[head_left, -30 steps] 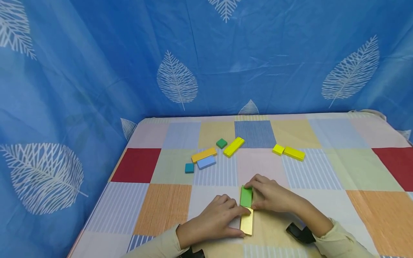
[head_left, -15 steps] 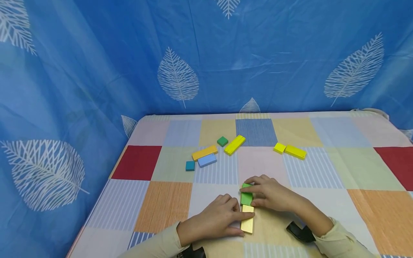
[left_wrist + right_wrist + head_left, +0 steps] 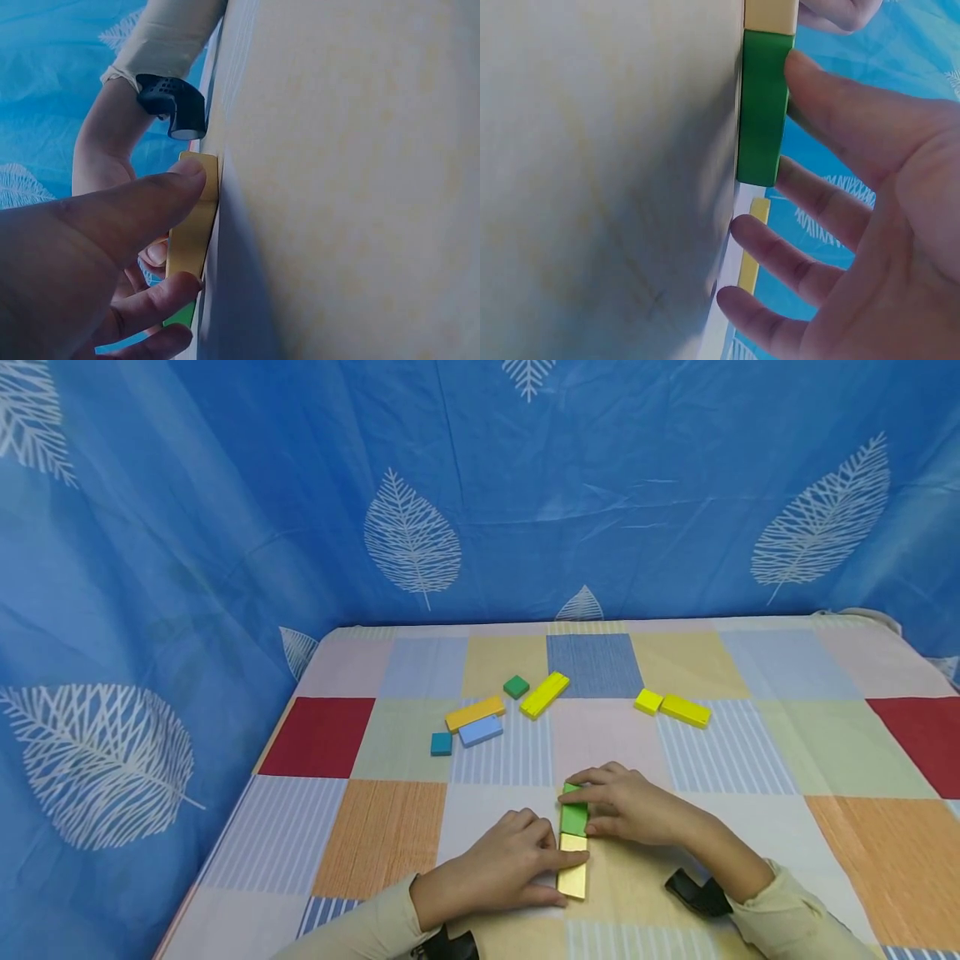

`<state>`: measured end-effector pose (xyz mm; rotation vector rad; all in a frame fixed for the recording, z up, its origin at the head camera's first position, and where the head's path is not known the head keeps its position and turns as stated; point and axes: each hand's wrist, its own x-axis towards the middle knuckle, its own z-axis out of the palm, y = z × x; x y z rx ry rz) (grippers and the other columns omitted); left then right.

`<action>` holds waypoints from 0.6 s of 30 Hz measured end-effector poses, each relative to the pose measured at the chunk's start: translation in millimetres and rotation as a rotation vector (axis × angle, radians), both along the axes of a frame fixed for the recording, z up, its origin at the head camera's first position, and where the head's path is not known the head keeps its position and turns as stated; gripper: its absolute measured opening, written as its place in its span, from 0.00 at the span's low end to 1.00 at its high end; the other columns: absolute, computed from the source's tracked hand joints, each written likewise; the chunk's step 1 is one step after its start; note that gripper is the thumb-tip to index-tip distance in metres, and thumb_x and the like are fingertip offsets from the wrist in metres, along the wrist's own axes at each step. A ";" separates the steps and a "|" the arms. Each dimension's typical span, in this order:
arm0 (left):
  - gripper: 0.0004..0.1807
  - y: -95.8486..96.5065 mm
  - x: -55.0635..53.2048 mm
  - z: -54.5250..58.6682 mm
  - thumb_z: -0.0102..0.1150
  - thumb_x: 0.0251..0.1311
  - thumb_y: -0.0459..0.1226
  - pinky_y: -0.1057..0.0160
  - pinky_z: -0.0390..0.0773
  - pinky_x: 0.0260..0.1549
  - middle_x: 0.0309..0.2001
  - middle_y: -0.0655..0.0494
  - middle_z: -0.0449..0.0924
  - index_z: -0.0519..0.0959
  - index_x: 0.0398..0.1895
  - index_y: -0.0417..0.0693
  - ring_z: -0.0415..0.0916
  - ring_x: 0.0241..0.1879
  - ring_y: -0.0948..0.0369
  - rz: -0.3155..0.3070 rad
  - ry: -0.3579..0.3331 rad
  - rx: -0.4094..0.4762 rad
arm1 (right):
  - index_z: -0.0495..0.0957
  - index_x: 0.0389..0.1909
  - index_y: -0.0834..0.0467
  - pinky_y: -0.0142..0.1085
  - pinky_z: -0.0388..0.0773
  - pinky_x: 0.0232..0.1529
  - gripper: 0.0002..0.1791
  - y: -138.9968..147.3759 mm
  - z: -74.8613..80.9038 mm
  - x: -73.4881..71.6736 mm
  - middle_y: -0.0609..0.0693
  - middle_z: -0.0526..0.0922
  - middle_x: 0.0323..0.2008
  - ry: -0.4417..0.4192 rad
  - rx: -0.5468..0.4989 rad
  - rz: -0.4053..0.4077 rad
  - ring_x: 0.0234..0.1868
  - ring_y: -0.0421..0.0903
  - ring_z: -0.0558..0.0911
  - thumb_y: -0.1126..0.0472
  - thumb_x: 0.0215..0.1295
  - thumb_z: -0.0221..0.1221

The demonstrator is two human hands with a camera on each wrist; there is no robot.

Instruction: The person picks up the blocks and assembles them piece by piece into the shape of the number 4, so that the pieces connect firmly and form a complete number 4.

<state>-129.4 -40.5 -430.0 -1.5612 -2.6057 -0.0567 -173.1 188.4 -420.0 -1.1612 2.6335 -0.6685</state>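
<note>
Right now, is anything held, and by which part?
Left hand holds gold block by middle and nearer end; right hand holds green block near both ends.

I have a gold block point(image 3: 572, 883) at my left fingers point(image 3: 566, 859) and a bright green block point(image 3: 574, 820) at my right fingers point(image 3: 589, 795). My sleeves point(image 3: 381, 923) are beige. The tablecloth point(image 3: 397, 835) is patchwork: red, orange, pastels, stripes; the curtain point(image 3: 562, 485) is blue with a white leaf print.

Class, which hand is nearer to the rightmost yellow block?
Right. The right hand is left of the rightmost yellow block and closer to the person, touching the light green block; the left hand is farther left and farther away, touching the gold block.
</note>
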 end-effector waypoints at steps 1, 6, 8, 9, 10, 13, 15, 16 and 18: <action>0.28 0.0 0.0 -0.1 0.50 0.54 0.61 0.72 0.64 0.35 0.37 0.67 0.71 0.71 0.58 0.69 0.64 0.37 0.68 0.000 -0.002 0.001 | 0.76 0.54 0.48 0.57 0.69 0.46 0.23 0.2 -0.1 0.0 0.52 0.74 0.56 -0.002 -0.001 0.001 0.53 0.55 0.71 0.53 0.54 0.62; 0.27 0.1 -0.4 -0.7 0.50 0.54 0.61 0.72 0.64 0.36 0.38 0.67 0.71 0.71 0.58 0.69 0.64 0.37 0.68 0.000 -0.015 0.003 | 0.75 0.54 0.48 0.56 0.68 0.48 0.23 0.2 -0.3 0.2 0.52 0.74 0.57 -0.004 0.001 0.005 0.53 0.55 0.71 0.53 0.54 0.62; 0.28 0.1 -0.5 -0.8 0.50 0.54 0.61 0.71 0.64 0.36 0.38 0.67 0.71 0.71 0.58 0.69 0.64 0.37 0.68 0.000 -0.012 0.008 | 0.75 0.54 0.48 0.56 0.69 0.48 0.24 -0.2 -0.1 0.4 0.52 0.73 0.57 -0.003 0.004 0.007 0.53 0.55 0.71 0.54 0.54 0.62; 0.28 0.2 -0.6 -0.9 0.51 0.54 0.61 0.71 0.64 0.36 0.38 0.67 0.71 0.71 0.58 0.69 0.64 0.37 0.68 0.001 -0.009 0.010 | 0.75 0.54 0.48 0.56 0.69 0.48 0.24 -0.4 0.1 0.5 0.52 0.73 0.57 -0.001 0.005 0.008 0.53 0.56 0.71 0.54 0.54 0.62; 0.28 0.2 -0.7 -0.9 0.51 0.53 0.61 0.71 0.64 0.36 0.38 0.67 0.71 0.71 0.58 0.69 0.64 0.37 0.68 0.002 -0.005 0.013 | 0.75 0.54 0.48 0.55 0.69 0.47 0.24 -0.6 0.3 0.4 0.53 0.73 0.57 0.002 0.006 0.009 0.53 0.56 0.71 0.54 0.54 0.62; 0.28 0.5 -0.8 -0.9 0.52 0.53 0.61 0.70 0.65 0.37 0.38 0.67 0.72 0.71 0.58 0.69 0.64 0.37 0.68 0.006 0.004 0.019 | 0.75 0.54 0.49 0.55 0.70 0.47 0.24 -1.2 1.1 0.6 0.53 0.73 0.57 0.011 0.010 0.010 0.53 0.55 0.72 0.55 0.54 0.62; 0.28 0.7 -0.8 -0.9 0.51 0.52 0.62 0.69 0.65 0.37 0.38 0.67 0.71 0.72 0.58 0.69 0.64 0.37 0.67 0.008 0.007 0.019 | 0.75 0.54 0.49 0.55 0.70 0.46 0.24 -1.6 1.6 0.9 0.53 0.73 0.57 0.009 0.013 0.009 0.52 0.55 0.72 0.55 0.54 0.62; 0.28 0.9 -0.8 -0.9 0.51 0.52 0.62 0.69 0.65 0.38 0.38 0.67 0.71 0.72 0.57 0.69 0.64 0.37 0.67 0.008 0.008 0.019 | 0.75 0.54 0.49 0.55 0.70 0.46 0.24 -1.7 1.9 1.2 0.53 0.73 0.57 0.005 0.015 0.008 0.52 0.55 0.72 0.55 0.54 0.62; 0.29 1.4 -0.9 -1.0 0.51 0.51 0.63 0.69 0.65 0.38 0.38 0.66 0.71 0.72 0.57 0.69 0.64 0.37 0.67 0.007 0.011 0.020 | 0.75 0.54 0.49 0.55 0.69 0.46 0.24 -2.0 2.0 1.8 0.53 0.73 0.57 -0.004 0.020 0.006 0.52 0.55 0.71 0.55 0.54 0.62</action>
